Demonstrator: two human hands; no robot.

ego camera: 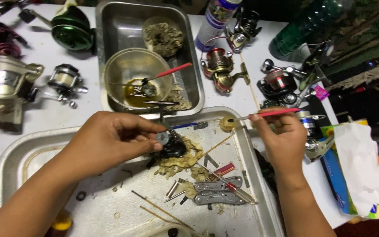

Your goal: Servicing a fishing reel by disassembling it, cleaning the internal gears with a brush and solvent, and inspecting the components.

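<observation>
Two hands work over our metal tray [18, 149]. Our left hand [110, 140] pinches a dark reel part [169, 142] above the tray, so grease falls inside. Our right hand [281, 136] closes around a red brush [266, 114], tip at a small grease pot [227, 124].

A colourful blue-green tissue box [336, 175] with white tissue sticking out is parked near right. A white-and-blue labelled spray can [215, 22] is seen far centre, beside a green plastic bottle [303, 30].
</observation>
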